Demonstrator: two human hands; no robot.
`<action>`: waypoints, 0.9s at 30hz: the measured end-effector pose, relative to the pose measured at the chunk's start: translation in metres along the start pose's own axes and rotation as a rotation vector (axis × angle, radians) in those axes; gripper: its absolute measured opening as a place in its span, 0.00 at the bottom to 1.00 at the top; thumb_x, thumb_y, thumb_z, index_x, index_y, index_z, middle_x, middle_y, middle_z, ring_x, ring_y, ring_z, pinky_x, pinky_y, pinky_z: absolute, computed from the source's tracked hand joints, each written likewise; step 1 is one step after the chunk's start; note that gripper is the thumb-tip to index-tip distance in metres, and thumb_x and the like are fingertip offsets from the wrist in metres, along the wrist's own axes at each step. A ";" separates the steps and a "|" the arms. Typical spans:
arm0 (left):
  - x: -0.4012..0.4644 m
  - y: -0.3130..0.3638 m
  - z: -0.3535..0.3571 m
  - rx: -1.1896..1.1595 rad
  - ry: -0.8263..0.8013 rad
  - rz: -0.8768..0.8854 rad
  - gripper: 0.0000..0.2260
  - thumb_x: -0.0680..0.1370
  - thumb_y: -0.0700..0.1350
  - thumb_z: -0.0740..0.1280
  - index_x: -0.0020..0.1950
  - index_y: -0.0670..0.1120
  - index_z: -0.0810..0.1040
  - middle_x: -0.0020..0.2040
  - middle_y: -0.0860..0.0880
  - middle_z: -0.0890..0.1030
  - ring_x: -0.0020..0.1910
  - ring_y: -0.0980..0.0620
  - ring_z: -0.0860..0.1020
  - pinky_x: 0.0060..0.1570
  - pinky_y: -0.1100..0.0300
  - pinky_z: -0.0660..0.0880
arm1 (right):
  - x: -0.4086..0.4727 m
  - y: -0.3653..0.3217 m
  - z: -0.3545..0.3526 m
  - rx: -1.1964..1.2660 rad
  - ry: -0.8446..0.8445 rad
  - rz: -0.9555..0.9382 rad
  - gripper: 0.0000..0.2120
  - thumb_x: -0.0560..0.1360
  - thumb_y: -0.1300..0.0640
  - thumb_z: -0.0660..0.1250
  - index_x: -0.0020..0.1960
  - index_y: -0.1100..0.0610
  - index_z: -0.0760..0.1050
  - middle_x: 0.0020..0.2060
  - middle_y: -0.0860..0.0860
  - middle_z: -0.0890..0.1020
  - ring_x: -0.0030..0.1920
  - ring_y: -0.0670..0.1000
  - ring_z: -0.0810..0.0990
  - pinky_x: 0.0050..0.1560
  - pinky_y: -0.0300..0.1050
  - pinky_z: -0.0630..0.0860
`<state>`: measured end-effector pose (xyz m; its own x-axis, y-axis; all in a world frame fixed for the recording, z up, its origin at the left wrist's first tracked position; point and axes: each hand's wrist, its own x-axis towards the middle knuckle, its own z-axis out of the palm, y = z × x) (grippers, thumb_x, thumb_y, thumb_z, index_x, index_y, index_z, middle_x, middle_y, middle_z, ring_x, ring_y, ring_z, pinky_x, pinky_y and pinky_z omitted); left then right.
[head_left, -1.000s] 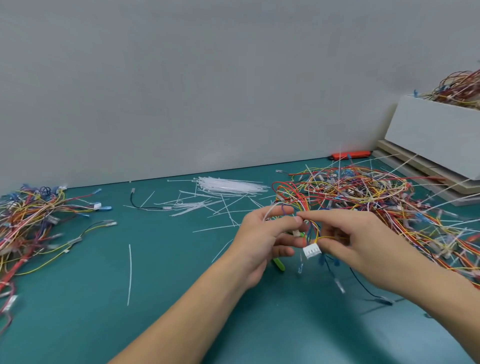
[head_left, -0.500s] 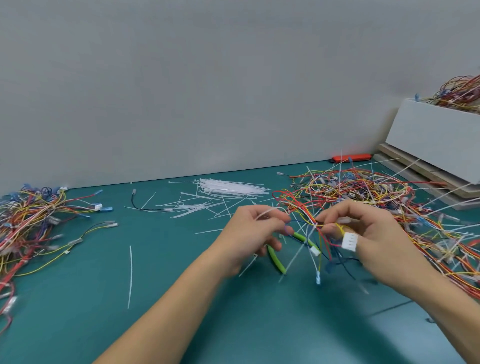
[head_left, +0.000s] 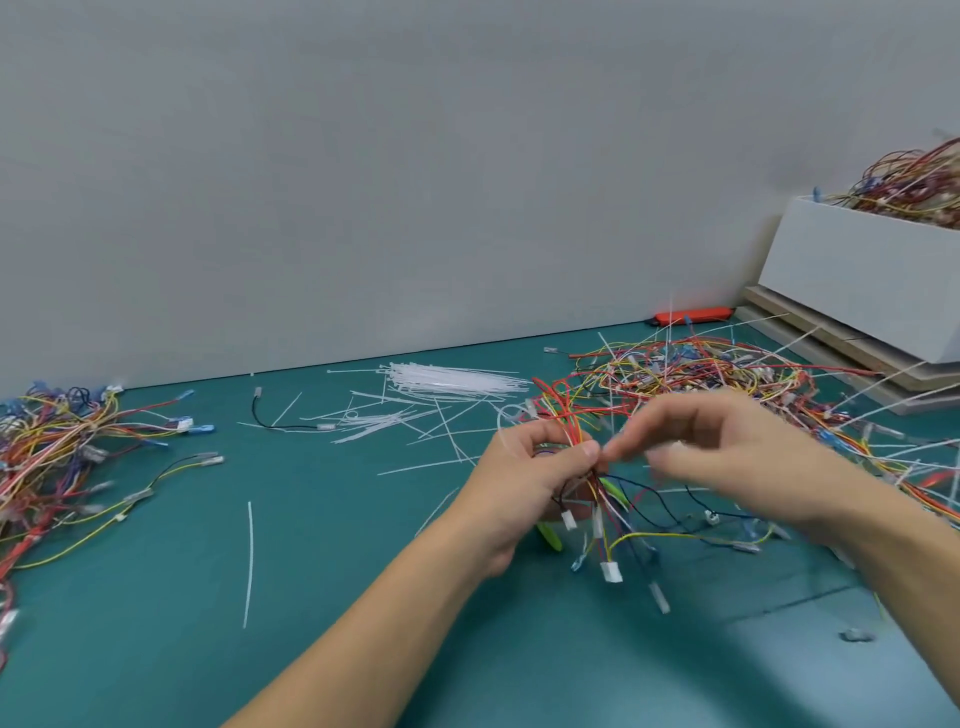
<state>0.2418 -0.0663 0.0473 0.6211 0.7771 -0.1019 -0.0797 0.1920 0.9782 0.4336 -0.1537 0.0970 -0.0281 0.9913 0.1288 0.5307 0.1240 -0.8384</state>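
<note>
Gripping a small wire bundle between curled fingers and thumb, the left hand holds it just above the teal worktop, with white connectors dangling below. The right hand is blurred, its fingertips beside the left thumb; I cannot tell whether it pinches a wire. A green-handled tool lies under the left hand. Behind both hands sprawls a large wire heap, with white cable ties to its left and another wire heap far left.
</note>
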 end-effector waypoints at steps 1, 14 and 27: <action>-0.001 0.001 0.003 0.004 -0.006 0.002 0.03 0.80 0.40 0.72 0.47 0.45 0.80 0.42 0.44 0.85 0.35 0.52 0.81 0.32 0.63 0.76 | 0.011 0.003 -0.002 -0.078 0.103 -0.010 0.20 0.78 0.70 0.68 0.53 0.45 0.85 0.53 0.46 0.87 0.56 0.47 0.85 0.58 0.43 0.79; -0.006 0.047 0.011 0.371 0.085 0.312 0.12 0.70 0.47 0.68 0.43 0.39 0.84 0.32 0.45 0.80 0.34 0.51 0.74 0.40 0.53 0.74 | 0.105 0.067 -0.020 -0.521 0.109 0.055 0.13 0.77 0.46 0.73 0.59 0.50 0.83 0.71 0.55 0.78 0.83 0.58 0.53 0.79 0.58 0.55; -0.038 0.028 -0.001 0.137 0.069 -0.051 0.04 0.77 0.41 0.66 0.44 0.46 0.80 0.39 0.46 0.87 0.31 0.48 0.84 0.30 0.63 0.73 | 0.101 0.085 -0.069 -0.607 0.112 -0.021 0.09 0.80 0.60 0.71 0.51 0.46 0.84 0.73 0.53 0.76 0.82 0.52 0.54 0.80 0.56 0.57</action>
<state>0.2150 -0.0897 0.0785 0.5665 0.8085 -0.1597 0.0602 0.1527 0.9864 0.5345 -0.0461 0.0759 0.0281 0.9741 0.2243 0.9195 0.0629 -0.3880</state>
